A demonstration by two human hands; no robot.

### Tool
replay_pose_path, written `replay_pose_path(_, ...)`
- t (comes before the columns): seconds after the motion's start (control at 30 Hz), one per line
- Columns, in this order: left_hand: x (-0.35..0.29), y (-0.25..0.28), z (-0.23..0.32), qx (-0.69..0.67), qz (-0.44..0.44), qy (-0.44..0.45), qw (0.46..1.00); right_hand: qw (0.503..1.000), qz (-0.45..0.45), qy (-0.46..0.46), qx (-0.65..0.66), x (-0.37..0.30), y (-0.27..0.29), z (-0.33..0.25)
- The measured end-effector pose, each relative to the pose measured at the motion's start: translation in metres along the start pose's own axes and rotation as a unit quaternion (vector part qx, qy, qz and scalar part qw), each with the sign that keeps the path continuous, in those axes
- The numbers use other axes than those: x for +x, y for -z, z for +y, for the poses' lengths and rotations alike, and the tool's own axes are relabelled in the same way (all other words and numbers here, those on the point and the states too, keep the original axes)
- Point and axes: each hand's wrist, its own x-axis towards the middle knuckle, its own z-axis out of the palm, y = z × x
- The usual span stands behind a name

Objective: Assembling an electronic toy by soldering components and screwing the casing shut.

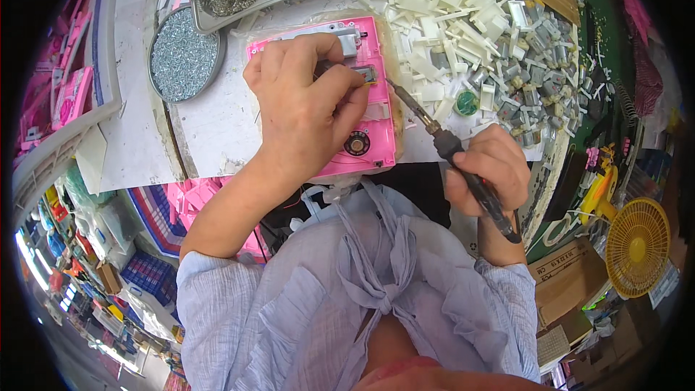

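A pink plastic housing [386, 137] lies on the table in front of me. Over it is my left hand [298, 98], with thumb and index finger pinched beside a small metal part [368, 74]; whatever they grip is hidden by the fingers. A grey plastic piece [350, 45] sits in the housing's upper part, and a small round black speaker [357, 143] in its lower part. My right hand [499, 170] is wrapped round the black handle of a soldering iron [447, 143]. Its metal tip points up and left, just right of the housing's edge.
A round dish of silvery screws [184, 54] stands at left, near a metal tray [293, 0] of small metal pieces. Right of the housing lie a heap of white plastic parts [434, 29], several small motors [532, 90] and a green round tin [466, 103]. A yellow fan [637, 247] stands far right.
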Motion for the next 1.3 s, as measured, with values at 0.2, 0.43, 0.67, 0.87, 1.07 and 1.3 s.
replay_pose_path(0.2,0.001,0.001,0.001,0.015,0.001,-0.005,1.000,1.000,0.006,-0.017,-0.001,0.005,0.012,-0.001)
replay_pose_path(0.43,0.002,0.006,0.005,0.030,-0.008,-0.006,0.999,1.000,0.006,-0.010,-0.019,0.008,0.019,-0.003)
replay_pose_path(0.67,0.001,0.009,0.006,0.043,-0.015,-0.008,0.999,1.000,0.008,-0.013,-0.017,0.011,0.019,-0.003)
replay_pose_path(0.87,0.001,0.014,-0.001,0.052,0.002,-0.029,0.998,1.000,0.004,-0.014,-0.015,0.012,0.016,0.002)
replay_pose_path(1.07,0.004,0.009,-0.009,0.046,0.024,-0.054,0.997,1.000,0.002,-0.005,-0.017,0.014,0.009,0.008)
replay_pose_path(1.3,0.009,0.007,-0.003,0.090,0.012,-0.077,0.993,1.000,-0.013,-0.001,-0.014,0.013,0.004,0.013)
